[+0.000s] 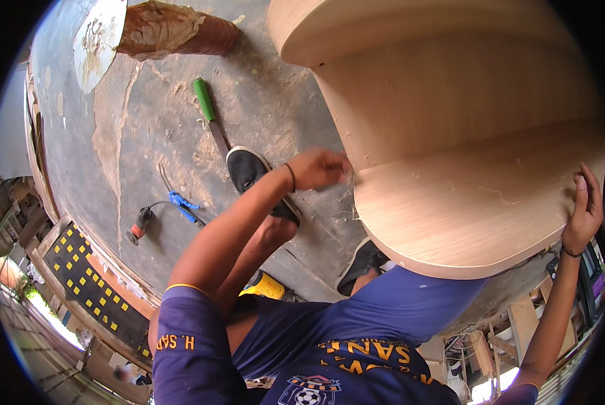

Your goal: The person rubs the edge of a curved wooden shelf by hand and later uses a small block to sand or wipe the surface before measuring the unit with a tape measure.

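Observation:
A light wood-grain furniture piece [451, 209] with a rounded panel and an upright board rests against my leg on the right. At the panel's left edge is my left hand [323, 169], blurred, its fingers curled together as in a pinch. Whatever is between those fingers is too small to make out. Thin shavings hang from the edge just below it. My right hand [584, 216] lies against the panel's far right edge with its fingers stretched out, bracing it.
A tool with a green handle [203, 100] and flat metal blade lies by my dark shoe [245, 169]. A corded red-and-black item [139, 226] with blue parts and a yellow object [265, 287] are on the floor. At the top left stands a worn brown cylinder [174, 30].

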Demonstrator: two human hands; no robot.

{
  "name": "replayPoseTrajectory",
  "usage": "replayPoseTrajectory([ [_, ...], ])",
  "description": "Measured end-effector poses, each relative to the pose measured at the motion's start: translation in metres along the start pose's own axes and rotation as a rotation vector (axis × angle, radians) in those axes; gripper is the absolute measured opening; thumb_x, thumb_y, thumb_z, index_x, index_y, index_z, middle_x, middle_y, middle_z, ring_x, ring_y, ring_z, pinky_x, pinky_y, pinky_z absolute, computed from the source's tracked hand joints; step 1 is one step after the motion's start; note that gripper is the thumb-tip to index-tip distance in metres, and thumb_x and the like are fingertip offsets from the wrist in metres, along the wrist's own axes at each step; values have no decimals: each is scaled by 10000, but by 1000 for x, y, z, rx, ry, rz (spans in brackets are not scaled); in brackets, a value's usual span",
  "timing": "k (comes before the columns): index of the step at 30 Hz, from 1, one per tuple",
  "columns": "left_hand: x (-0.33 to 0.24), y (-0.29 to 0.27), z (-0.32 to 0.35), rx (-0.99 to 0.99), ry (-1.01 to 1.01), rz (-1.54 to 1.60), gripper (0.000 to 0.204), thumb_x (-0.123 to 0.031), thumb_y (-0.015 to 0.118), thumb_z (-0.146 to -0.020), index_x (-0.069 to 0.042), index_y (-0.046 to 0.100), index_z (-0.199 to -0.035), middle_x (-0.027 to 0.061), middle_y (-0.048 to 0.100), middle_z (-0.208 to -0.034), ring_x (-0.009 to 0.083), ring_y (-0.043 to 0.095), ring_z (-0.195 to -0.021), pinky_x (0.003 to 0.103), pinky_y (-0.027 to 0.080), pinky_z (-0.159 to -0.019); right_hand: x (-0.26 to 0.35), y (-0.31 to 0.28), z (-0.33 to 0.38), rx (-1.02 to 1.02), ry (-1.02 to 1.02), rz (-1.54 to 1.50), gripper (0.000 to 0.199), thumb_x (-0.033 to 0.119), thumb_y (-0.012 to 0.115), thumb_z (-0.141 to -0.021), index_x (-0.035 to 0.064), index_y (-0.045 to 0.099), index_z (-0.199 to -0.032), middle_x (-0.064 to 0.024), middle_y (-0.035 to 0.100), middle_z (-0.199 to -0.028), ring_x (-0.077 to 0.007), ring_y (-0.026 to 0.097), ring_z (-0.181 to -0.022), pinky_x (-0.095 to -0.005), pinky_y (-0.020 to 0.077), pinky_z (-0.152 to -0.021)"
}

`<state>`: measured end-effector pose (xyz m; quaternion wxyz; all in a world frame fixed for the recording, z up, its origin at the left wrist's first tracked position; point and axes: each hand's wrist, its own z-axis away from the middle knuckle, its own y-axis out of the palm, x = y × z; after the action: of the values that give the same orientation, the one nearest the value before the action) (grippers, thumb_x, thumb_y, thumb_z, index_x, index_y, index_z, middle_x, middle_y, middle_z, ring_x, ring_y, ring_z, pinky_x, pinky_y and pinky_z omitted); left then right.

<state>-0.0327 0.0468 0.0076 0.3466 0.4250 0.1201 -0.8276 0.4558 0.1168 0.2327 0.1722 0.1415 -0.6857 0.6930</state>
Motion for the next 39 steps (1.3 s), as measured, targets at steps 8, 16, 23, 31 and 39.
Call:
replayPoseTrajectory([
  [8, 11, 41, -9, -274, 121, -500, 242, -69, 570, -795, -114, 651, -1018, 144, 665, -919, 349, 630, -840, 428, 505, -737, 5, 3, -2, -1, -30, 7, 296, 154, 497, -957, -12, 586, -1186, -89, 619, -1077, -150, 579, -976, -271, 444, -866],
  [16, 8, 29, -14, -137, 259, -509, 199, -62, 577, -815, -65, 652, -999, 157, 657, -956, 312, 640, -867, 376, 505, -739, 1, 1, -2, -9, -1, -24, 293, 148, 492, -959, -11, 586, -1186, -91, 615, -1088, -153, 578, -987, -274, 448, -865],
  [23, -5, 14, -3, -208, 45, -245, 215, -103, 625, -812, -54, 655, -1020, 161, 664, -812, 242, 670, -796, 322, 502, -729, -2, -2, 1, -5, -23, 27, 296, 150, 489, -961, -16, 584, -1188, -94, 610, -1104, -157, 579, -989, -274, 448, -871],
  [31, 8, 39, -11, -227, 183, -497, 191, -65, 577, -798, -61, 646, -975, 156, 656, -916, 346, 623, -850, 414, 493, -739, 3, 1, -2, -9, -11, -5, 285, 138, 504, -952, -12, 591, -1178, -92, 619, -1090, -151, 575, -983, -271, 431, -888],
  [39, -24, 26, 14, -130, 220, -281, 173, -72, 601, -807, -33, 639, -972, 171, 652, -897, 356, 631, -796, 390, 500, -693, 1, -1, 2, -15, 16, -21, 284, 130, 501, -952, -15, 587, -1181, -87, 610, -1126, -152, 572, -1006, -273, 432, -897],
])
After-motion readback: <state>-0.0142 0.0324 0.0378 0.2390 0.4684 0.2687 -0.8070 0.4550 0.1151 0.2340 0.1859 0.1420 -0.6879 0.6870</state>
